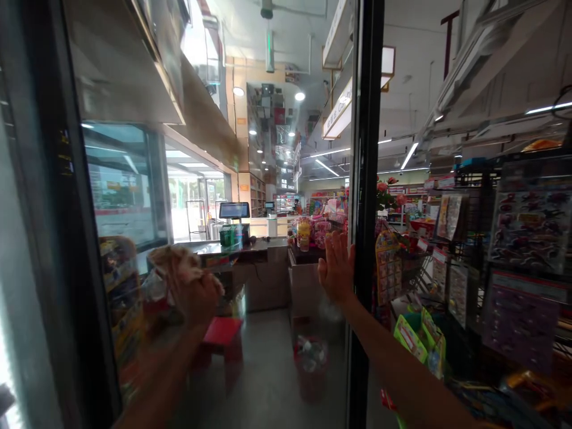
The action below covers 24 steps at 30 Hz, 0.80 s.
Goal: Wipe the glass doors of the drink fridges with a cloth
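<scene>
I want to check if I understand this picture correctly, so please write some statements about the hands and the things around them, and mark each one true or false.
1. The left hand holds a crumpled cloth. True.
2. The right hand is closed in a fist. False: it is open, fingers upward, near the black frame.
3. The stool has a blue top. False: its top is red.
4. A monitor stands on the counter. True.
5. The bin on the floor is empty. False: clear plastic shows in it.
</scene>
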Available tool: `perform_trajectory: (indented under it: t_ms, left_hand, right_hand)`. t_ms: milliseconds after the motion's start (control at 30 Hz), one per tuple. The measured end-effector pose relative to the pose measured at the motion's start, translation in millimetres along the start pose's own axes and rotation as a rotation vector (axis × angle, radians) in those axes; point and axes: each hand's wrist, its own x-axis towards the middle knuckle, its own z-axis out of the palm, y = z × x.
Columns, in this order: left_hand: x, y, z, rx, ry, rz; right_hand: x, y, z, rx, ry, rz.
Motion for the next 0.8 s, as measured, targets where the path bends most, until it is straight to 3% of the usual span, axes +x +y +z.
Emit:
perform_trajectory:
  t_ms: [133, 233, 300, 400, 500, 600, 733, 800]
  left_hand:
    - [-6.3, 62.2, 22.7, 0.05, -0.088, 0.396]
    - [-7.7, 58.5, 19.4, 0.053, -0.161, 0.549]
    - [-1.4, 31.6, 7.3, 0.082, -0.144, 0.47]
    - [16.5, -12.3, -11.4, 0.141, -0.01, 0.14]
    - [31.8, -22.3, -15.0, 0.144, 0.119, -0.08]
    - [32.8, 9.6, -1.5, 0.1, 0.079, 0.017]
    - [17.4, 69.5, 22.9, 0.014, -0.065, 0.432]
    - [9.3, 87.8, 29.9, 0.01, -0.099, 0.573]
  right_hand:
    - [-0.3, 1.9, 0.4, 0.002, -0.004, -0.009]
    - [-0.1, 3.0, -0.1, 0.0, 0.001, -0.021]
    - [0.1, 2.9, -0.6, -0.003, 0.008, -0.022]
    - [0.2, 1.7, -1.7, -0.005, -0.008, -0.013]
    - [0.4, 0.5, -3.1, -0.008, -0.017, -0.007]
    - [0.8, 0.4, -4.3, -0.015, -0.013, -0.015]
    - [1.3, 1.1, -4.4, -0.01, 0.005, -0.029]
    - [1.3, 1.3, -3.9, -0.003, 0.011, -0.031]
